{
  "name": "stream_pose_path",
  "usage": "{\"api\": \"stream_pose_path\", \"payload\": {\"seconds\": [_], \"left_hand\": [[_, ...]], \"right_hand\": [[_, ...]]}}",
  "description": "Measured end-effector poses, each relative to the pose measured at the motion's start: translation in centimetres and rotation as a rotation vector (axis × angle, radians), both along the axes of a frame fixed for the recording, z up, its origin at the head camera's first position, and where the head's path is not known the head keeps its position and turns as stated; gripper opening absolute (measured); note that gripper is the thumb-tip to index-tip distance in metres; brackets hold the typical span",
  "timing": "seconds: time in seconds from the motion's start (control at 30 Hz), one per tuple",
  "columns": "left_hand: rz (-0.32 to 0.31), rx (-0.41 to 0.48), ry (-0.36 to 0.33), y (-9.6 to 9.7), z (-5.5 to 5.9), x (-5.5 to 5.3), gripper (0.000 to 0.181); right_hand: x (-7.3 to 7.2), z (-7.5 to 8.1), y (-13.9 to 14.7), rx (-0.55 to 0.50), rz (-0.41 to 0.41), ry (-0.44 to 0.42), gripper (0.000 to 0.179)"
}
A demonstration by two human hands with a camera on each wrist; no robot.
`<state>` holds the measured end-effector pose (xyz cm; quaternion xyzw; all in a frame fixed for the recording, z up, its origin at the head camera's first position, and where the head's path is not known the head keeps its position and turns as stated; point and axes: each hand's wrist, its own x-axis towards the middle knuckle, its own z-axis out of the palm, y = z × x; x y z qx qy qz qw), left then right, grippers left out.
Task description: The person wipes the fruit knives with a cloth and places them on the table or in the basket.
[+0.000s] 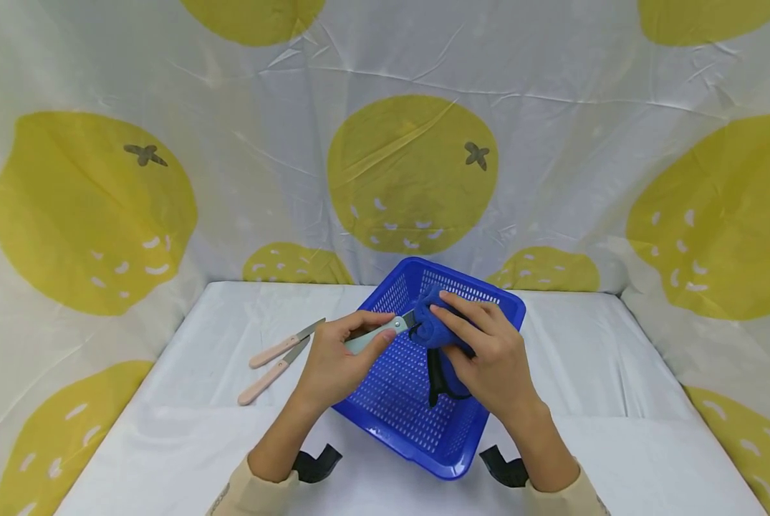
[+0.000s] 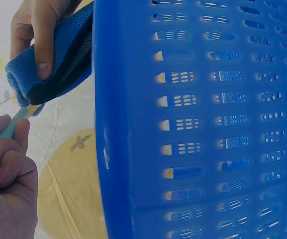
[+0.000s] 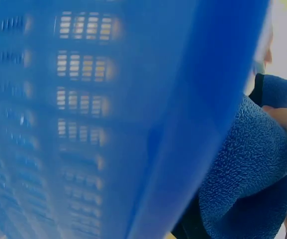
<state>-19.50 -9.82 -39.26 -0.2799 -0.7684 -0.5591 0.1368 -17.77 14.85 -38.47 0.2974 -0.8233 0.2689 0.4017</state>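
Observation:
Over a blue perforated basket (image 1: pixel 391 387) on the white table, my left hand (image 1: pixel 339 355) grips the pale green handle of a knife (image 1: pixel 374 335). Its blade end is hidden inside a folded blue cloth (image 1: pixel 435 326), which my right hand (image 1: pixel 488 347) grips with fingers curled over it. In the left wrist view, the left hand (image 2: pixel 6 164) holds the handle (image 2: pixel 11 127) and the right hand's fingers (image 2: pixel 41 35) pinch the blue cloth (image 2: pixel 58 55) beside the basket's wall (image 2: pixel 198 124). The right wrist view shows the cloth (image 3: pixel 247 179) against the basket's rim (image 3: pixel 193 114).
Two knives with pale wooden handles (image 1: pixel 280 351) (image 1: pixel 270 374) lie side by side on the table left of the basket. Something black (image 1: pixel 435 380) lies inside the basket under the cloth. A lemon-print sheet (image 1: pixel 410 172) hangs behind and at both sides.

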Motion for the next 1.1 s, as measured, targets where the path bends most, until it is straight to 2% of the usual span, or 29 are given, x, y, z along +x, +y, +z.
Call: {"api": "stream_pose_path", "payload": {"seconds": [0.2,0.57,0.67,0.83,0.93,1.1], "left_hand": [[-0.015,0.008,-0.006,-0.2,-0.2,-0.2,0.023],[-0.03,0.046,-0.015,-0.3,0.1,0.0,0.021],[-0.002,0.039,-0.019,-0.2,0.2,0.0,0.02],[0.016,0.033,-0.038,-0.2,0.0,-0.2,0.02],[0.017,0.027,-0.027,-0.1,-0.1,-0.3,0.02],[0.021,0.008,0.004,0.1,-0.3,-0.4,0.02]], "right_hand": [[-0.7,0.0,1.2,-0.039,-0.041,-0.016,0.05],[-1.5,0.2,3.8,-0.031,-0.136,-0.039,0.047],[-1.4,0.2,3.9,-0.076,-0.117,-0.023,0.048],[-0.7,0.6,3.0,-0.113,-0.019,0.026,0.049],[-0.2,0.7,1.9,-0.08,0.03,0.04,0.047],[0.5,0.7,0.0,0.031,0.086,0.033,0.045]]}}
